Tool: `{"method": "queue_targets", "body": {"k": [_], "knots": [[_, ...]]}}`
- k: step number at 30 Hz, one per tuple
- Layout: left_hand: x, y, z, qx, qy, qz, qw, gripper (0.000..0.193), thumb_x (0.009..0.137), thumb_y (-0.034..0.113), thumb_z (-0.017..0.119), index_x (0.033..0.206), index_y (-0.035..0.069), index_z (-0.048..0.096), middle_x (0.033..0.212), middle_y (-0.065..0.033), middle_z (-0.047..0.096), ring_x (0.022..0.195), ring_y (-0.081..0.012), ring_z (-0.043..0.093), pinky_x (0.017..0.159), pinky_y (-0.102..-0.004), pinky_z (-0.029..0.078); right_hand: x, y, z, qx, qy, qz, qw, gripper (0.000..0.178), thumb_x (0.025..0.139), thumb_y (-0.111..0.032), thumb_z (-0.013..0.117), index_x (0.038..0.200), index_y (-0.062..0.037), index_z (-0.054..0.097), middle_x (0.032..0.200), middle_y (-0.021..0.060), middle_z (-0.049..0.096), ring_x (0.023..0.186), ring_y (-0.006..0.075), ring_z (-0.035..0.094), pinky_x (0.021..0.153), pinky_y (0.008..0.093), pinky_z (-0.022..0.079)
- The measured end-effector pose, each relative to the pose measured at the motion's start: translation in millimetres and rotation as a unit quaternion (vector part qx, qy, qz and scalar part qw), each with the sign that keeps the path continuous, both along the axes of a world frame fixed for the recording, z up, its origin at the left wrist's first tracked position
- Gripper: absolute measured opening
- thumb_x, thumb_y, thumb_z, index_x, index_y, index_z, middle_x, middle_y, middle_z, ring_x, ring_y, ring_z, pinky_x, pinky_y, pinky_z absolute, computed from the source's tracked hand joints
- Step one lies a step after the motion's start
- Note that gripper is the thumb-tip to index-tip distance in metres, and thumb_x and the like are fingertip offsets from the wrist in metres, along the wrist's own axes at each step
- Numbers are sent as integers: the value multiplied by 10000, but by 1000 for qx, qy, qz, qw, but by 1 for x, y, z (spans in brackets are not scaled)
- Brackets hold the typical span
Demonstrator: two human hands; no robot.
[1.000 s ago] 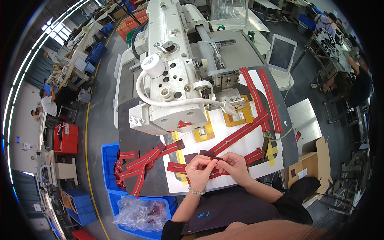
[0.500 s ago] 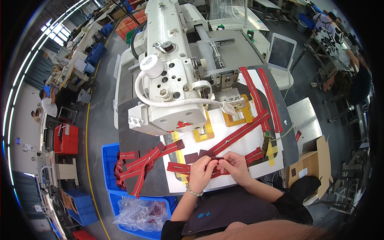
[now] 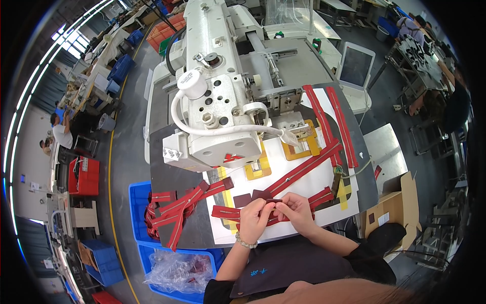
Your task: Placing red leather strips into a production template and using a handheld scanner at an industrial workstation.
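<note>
The two hands meet over the near edge of the desk (image 3: 200, 232), fingertips almost together. The left hand (image 3: 253, 219) and the right hand (image 3: 297, 212) both pinch a small dark maroon piece (image 3: 275, 200) between thumb and fingers; the piece is partly hidden by the fingers. A bracelet of pale beads (image 3: 246, 243) circles the left wrist.

Just beyond the hands, two dark maroon patches lie on a white sheet (image 3: 276, 162), one a flat square (image 3: 242, 200), the other (image 3: 261, 194) beside the near end of a diagonal red zipper (image 3: 304, 171). Red zipper tape shows at either side of the hands, though whether it is one strip or several I cannot tell.

Farther off, two more red zippers run along the right of the sheet. A loose heap of red zippers (image 3: 190, 202) lies at the left, partly over a blue bin (image 3: 133, 207). A second blue bin, nearer the person, holds crumpled clear plastic (image 3: 177, 273).

Above the sheet stands a large white sewing machine (image 3: 223, 144), with two yellow frames (image 3: 259, 169) near its head. An open cardboard box (image 3: 395, 202) sits at the right
</note>
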State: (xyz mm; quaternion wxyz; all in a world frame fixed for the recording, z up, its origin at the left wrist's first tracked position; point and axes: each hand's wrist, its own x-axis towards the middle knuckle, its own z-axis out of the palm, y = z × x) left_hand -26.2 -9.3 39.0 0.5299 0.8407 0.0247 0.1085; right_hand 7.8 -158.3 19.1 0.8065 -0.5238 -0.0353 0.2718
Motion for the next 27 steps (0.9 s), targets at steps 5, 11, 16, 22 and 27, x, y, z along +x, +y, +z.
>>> {"method": "queue_targets", "body": {"k": [5,11,16,22,27], "knots": [[2,2,0,11,-15,-10,1000,338,875,142,628,650,-4,423,573,-108,372,489,-228,365,472,-332,308,0,1,0,3,9,-2,1000,112,917,-85,594,849,-11,548,741,62,630,613,62,566,554,186,454],[3,5,-2,16,-28,-24,999,348,872,137,629,639,-1,409,563,-106,361,476,-234,353,463,-336,299,0,1,-1,10,19,4,1000,118,915,-93,601,841,-16,552,731,55,627,606,57,566,551,179,452],[4,18,1,16,-6,-88,996,323,874,148,624,651,-3,445,569,-117,389,481,-234,386,461,-335,320,15,-7,9,-28,2,81,996,123,892,-105,638,841,-10,580,716,25,614,610,39,547,551,168,434],[8,37,8,18,41,-220,975,320,878,152,622,640,-1,473,547,-94,411,472,-202,399,459,-313,325,36,-17,16,-96,-134,234,958,125,862,-99,676,808,0,623,689,-20,582,624,10,488,542,179,384],[4,41,10,15,68,-244,967,272,893,165,603,691,-1,526,587,-94,473,524,-191,470,501,-302,374,37,-18,14,-83,-138,297,941,121,867,-90,671,795,-6,624,678,-30,562,617,14,466,535,189,363]]}}
